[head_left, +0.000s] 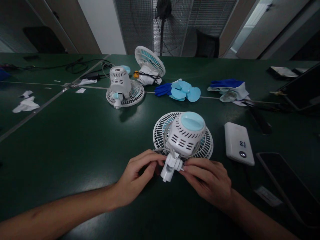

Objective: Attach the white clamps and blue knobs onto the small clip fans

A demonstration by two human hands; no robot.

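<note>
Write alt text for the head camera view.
Two bare hands, left and right, touch the white bracket of a small fan lying grille-down on a green table. Behind are two more fans and loose blue blades.

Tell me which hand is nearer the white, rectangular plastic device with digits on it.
Right. The right hand is a little to the left of the device; the left hand is farther left, beyond the white plastic joint.

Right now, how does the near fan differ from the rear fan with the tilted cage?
The near fan lies cage-down; the rear fan has its cage tilted up.
The left hand and right hand are at the near fan's mount; neither touches the rear fan.
Both have white housings and white cages with blue inside.
</note>
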